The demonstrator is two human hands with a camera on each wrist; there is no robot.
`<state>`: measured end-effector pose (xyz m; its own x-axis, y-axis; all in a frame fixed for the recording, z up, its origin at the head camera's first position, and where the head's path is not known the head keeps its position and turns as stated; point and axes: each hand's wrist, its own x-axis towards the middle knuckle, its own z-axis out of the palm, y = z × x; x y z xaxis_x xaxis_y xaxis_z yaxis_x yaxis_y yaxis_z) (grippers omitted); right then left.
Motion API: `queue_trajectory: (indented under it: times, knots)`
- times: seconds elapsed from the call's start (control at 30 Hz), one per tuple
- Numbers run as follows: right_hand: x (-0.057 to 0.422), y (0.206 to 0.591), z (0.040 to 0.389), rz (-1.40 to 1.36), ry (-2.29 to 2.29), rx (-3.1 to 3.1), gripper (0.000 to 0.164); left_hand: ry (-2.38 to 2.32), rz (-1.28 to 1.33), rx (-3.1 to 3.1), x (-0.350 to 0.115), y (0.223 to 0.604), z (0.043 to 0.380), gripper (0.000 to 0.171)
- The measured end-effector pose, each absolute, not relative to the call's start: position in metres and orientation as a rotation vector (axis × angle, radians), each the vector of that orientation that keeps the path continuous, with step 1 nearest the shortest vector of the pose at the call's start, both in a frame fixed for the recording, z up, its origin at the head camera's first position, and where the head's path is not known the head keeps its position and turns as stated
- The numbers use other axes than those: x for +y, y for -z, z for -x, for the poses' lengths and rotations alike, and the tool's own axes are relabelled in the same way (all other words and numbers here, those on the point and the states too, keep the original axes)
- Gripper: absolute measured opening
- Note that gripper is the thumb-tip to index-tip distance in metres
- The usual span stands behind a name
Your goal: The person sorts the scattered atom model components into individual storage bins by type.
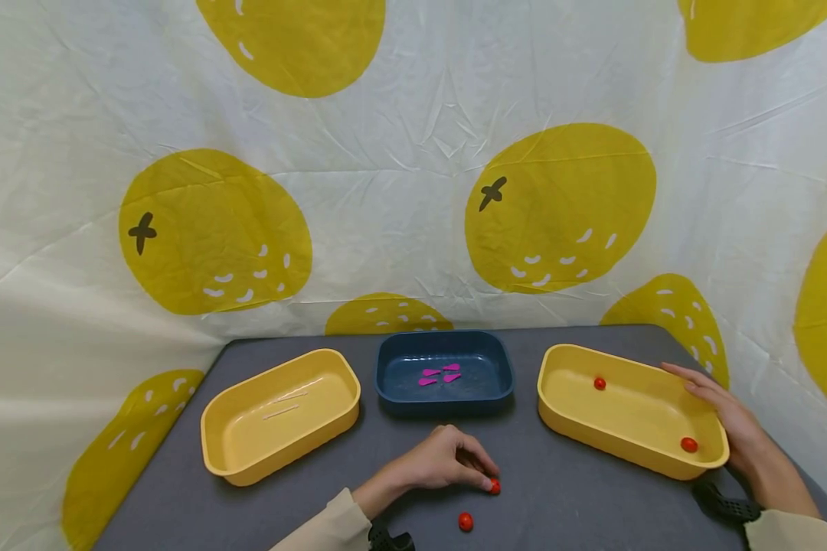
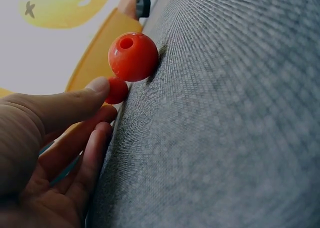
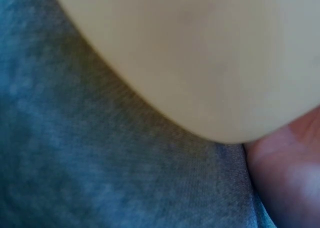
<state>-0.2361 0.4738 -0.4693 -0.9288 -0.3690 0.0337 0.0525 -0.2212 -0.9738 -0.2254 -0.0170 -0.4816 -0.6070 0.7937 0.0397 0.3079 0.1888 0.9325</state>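
Observation:
My left hand [image 1: 448,459] is low over the table in front of the blue tray, its thumb and forefinger pinching a small round red bead [image 1: 495,487] at table level. A second red bead [image 1: 465,522] lies on the cloth nearer to me; the left wrist view shows a hole in this bead [image 2: 133,56]. My right hand [image 1: 727,417] rests along the outer right end of the right yellow tray [image 1: 620,442], fingers fairly straight. Two red beads lie inside that tray, one bead [image 1: 599,383] toward the back and another bead [image 1: 689,445] near the right end.
At the back middle, a dark blue tray [image 1: 448,409] holds several pink teardrop-shaped pieces [image 1: 430,373]. The left yellow tray [image 1: 303,453] contains two thin pale sticks [image 1: 280,412]. Grey cloth [image 1: 558,497] covers the table, and a fruit-patterned curtain [image 1: 386,229] hangs behind it.

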Motion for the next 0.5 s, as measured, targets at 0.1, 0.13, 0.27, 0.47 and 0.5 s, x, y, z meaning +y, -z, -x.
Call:
queue_trajectory:
  times: [0.1, 0.13, 0.27, 0.47, 0.5]
  knots:
    - [0.4737, 0.4694, 0.2357, 0.384, 2.233, 1.753, 0.047, -1.378, -1.06, 2.04, -0.0168, 0.4819, 0.2256, 0.021]
    - [0.4736, 0.4694, 0.2354, 0.386, 2.232, 1.753, 0.047, -1.364, -1.075, 2.053, -0.0167, 0.4817, 0.2257, 0.021]
    - [0.4737, 0.4698, 0.2345, 0.389, 2.238, 1.742, 0.047, -1.298, -1.141, 2.109, -0.0159, 0.4799, 0.2253, 0.021]
    - [0.4749, 0.4718, 0.2332, 0.394, 2.258, 1.697, 0.048, -1.22, -1.209, 2.159, -0.0143, 0.4771, 0.2234, 0.021]
    - [0.4751, 0.4721, 0.2331, 0.395, 2.259, 1.694, 0.048, -1.212, -1.213, 2.161, -0.0141, 0.4768, 0.2232, 0.021]
